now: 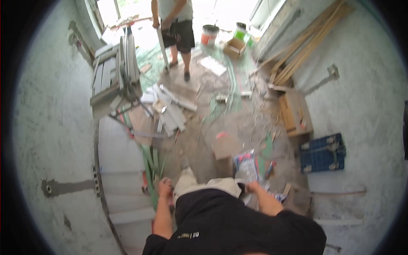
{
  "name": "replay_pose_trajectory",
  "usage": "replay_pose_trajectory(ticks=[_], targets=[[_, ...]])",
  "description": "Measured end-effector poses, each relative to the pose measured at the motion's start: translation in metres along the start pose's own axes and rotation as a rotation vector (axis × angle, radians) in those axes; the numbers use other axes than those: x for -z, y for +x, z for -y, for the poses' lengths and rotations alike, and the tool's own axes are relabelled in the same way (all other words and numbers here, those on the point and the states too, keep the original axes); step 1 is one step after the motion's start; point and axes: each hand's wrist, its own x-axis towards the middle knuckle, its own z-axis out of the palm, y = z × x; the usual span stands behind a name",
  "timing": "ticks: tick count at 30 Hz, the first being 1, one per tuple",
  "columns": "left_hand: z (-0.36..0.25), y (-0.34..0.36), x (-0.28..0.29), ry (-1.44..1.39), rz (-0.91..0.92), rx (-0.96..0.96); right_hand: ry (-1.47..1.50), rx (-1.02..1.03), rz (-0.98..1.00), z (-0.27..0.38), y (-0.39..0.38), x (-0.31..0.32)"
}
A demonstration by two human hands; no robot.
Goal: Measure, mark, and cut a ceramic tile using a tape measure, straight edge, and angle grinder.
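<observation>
My left hand (165, 187) hangs beside my left thigh, close to some green strips (151, 163) by the left wall. Its fingers are blurred and look partly bent; I cannot make out anything in them. Beside my right hip is my right hand (253, 187), next to a blue and white plastic bag (246, 165) on the floor. Blur and the small size hide its fingers, so whether it holds something does not show. My light trousers (221, 185) and one forward foot appear between the hands.
Ahead stands another person (178, 32) holding a long pale strip. Offcut boards (170, 112) litter the floor at left, near a stacked rack (114, 72). Cardboard boxes (296, 112), a blue case (323, 153) and leaning wood strips (312, 42) line the right; buckets (209, 35) stand farther off.
</observation>
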Motion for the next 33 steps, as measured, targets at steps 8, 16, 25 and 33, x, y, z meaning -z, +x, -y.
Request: replay_pose_trajectory(ticks=[8,16,25,33], targets=[[-0.339,0.261,0.038,-0.124,-0.131,-0.298,1.117,-0.3,-0.383,0.143,0.088,0.131],[-0.414,0.361,-0.139,-0.12,-0.141,-0.156,1.13,-0.55,-0.008,0.142,0.23,0.167],[-0.452,0.382,-0.244,1.038,0.166,-0.061,1.144,-0.318,-0.218,0.168,0.52,0.483],[-0.629,0.552,-0.374,-0.129,-0.14,0.077,1.02,0.081,-0.475,0.307,0.707,0.827]])
